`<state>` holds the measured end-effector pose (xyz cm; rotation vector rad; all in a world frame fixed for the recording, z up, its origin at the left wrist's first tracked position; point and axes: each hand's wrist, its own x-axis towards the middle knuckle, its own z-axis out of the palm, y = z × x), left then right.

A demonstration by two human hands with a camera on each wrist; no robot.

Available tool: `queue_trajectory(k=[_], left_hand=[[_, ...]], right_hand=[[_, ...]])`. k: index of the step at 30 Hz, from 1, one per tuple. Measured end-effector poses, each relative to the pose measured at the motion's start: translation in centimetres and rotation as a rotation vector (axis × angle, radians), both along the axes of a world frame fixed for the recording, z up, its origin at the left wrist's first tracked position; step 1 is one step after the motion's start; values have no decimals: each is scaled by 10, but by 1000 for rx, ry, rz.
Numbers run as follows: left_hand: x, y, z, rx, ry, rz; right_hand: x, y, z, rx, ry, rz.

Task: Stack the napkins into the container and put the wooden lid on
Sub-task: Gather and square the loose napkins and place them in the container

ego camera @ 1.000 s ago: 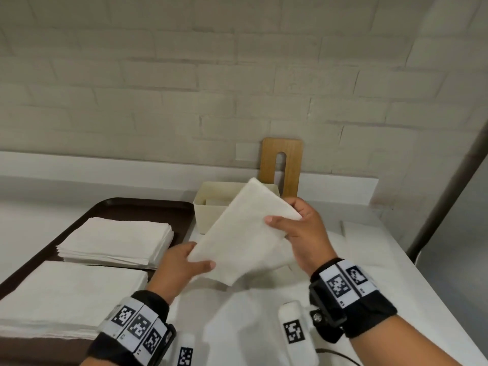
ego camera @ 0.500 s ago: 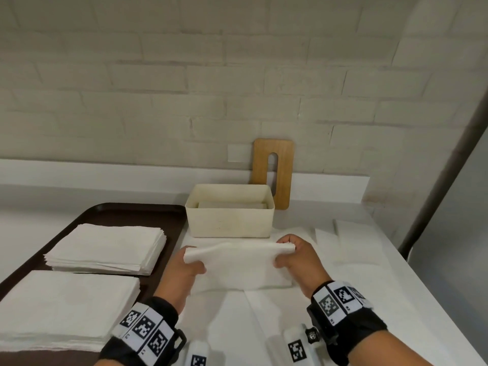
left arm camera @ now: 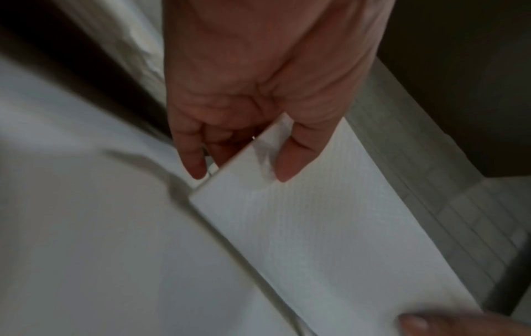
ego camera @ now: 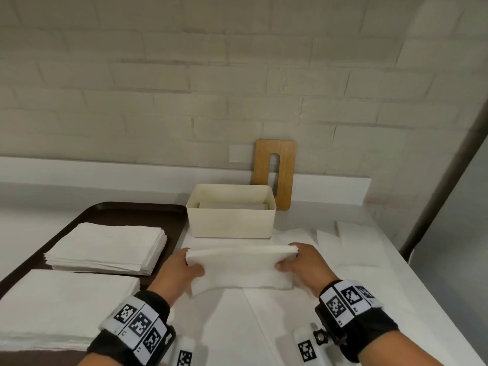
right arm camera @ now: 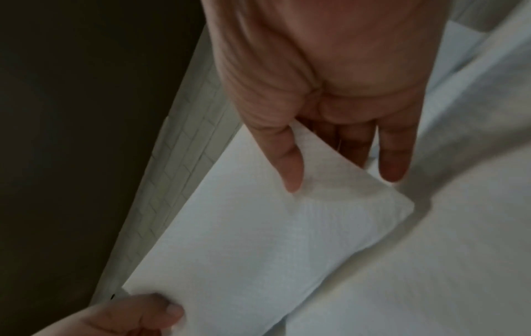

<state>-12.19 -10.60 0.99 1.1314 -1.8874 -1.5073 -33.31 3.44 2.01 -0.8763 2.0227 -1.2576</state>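
A white napkin (ego camera: 240,268) is folded over in front of me, its near edge hanging to the counter. My left hand (ego camera: 182,268) pinches its left end, thumb on top (left arm camera: 290,163). My right hand (ego camera: 301,260) pinches the right end, thumb over the napkin (right arm camera: 287,163). Behind the napkin stands the cream container (ego camera: 231,220) with folded napkins inside. The wooden lid (ego camera: 274,173), with a long slot, leans upright against the wall behind the container.
A dark brown tray (ego camera: 126,210) on the left carries two stacks of unfolded napkins (ego camera: 108,247). Loose white paper sheets (ego camera: 343,239) lie on the counter at right. The counter's right edge (ego camera: 435,307) runs diagonally, with a grey pole beyond.
The napkin was held up open between both hands a second ago; it has since come down and been folded in half, low in front of the container. Both hands keep hold of its ends.
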Motion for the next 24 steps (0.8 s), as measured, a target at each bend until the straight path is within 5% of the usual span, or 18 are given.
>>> queue_trajectory(k=[12, 16, 24], left_hand=[[-66, -69, 111, -380, 232, 294], [-92, -99, 111, -544, -13, 310], [-118, -138, 65, -555, -612, 64]], right_hand=[[-40, -73, 99, -222, 455, -244], [-53, -106, 102, -86, 561, -259], [-73, -146, 51, 355, 775, 48]])
